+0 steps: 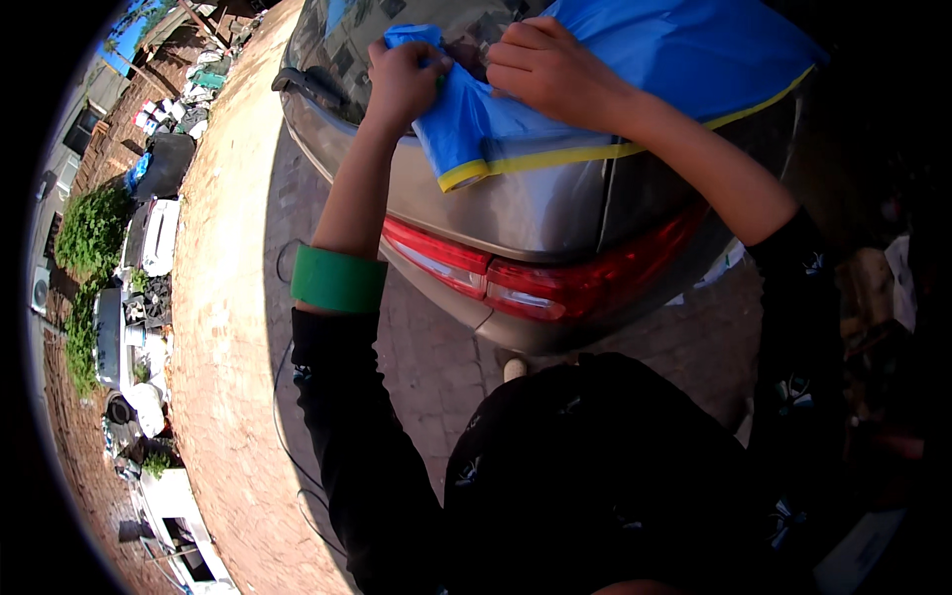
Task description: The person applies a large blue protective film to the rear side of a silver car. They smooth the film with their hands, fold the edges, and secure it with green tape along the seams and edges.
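So the blue film (684,50) lay over the rear glass and corner of a grey-brown car (526,218), its yellow edge strip (570,156) running across the bodywork well above the red tail light (585,283). The film's left end was bunched into a loose, roll-like fold, with dark glass bare beyond it. The left hand (405,84) was closed on the top of that fold. The right hand (545,71) had its fingers curled in narrow at the film's upper part; can't tell if it was pinching any. Open sunlit paving (228,327) ran along the left. White prints on the black sleeves (342,397) were too small to make out. A green band (339,280) circled the left forearm, a black wiper-like part (309,89) stuck out left of the hands, and a thin cable (286,436) trailed on the ground.
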A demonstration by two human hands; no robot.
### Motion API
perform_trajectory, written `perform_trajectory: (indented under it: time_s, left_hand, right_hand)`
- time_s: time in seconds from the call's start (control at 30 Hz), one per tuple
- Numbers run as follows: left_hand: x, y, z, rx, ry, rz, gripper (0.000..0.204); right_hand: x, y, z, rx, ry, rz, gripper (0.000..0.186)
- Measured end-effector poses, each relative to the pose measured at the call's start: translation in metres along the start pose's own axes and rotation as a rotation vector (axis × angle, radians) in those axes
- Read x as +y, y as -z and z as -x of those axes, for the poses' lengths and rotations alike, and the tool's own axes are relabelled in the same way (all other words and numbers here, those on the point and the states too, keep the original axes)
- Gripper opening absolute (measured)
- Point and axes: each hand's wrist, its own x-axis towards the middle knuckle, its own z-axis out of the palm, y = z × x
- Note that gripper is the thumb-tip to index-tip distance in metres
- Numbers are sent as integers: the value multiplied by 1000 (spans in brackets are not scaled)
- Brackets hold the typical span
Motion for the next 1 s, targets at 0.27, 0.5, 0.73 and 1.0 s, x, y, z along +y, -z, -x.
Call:
perform_trajectory:
  time_s: [0.27, 0.5, 0.73, 1.0]
  left_hand:
    - [1, -1, -1, -3, -52, -42, 24]
    - [1, 18, 10, -35, -100, 284, 18]
    - [2, 17, 5, -109, -158, 984, 37]
    - [58, 33, 56, 92, -346, 1130, 89]
  right_hand:
    - [-1, 19, 7, -102, -15, -11, 16]
    - [-16, 25, -38, -137, -367, -249, 39]
    - [7, -22, -46, -549, -714, -529, 86]
    - [11, -13, -69, -372, -914, -1028, 55]
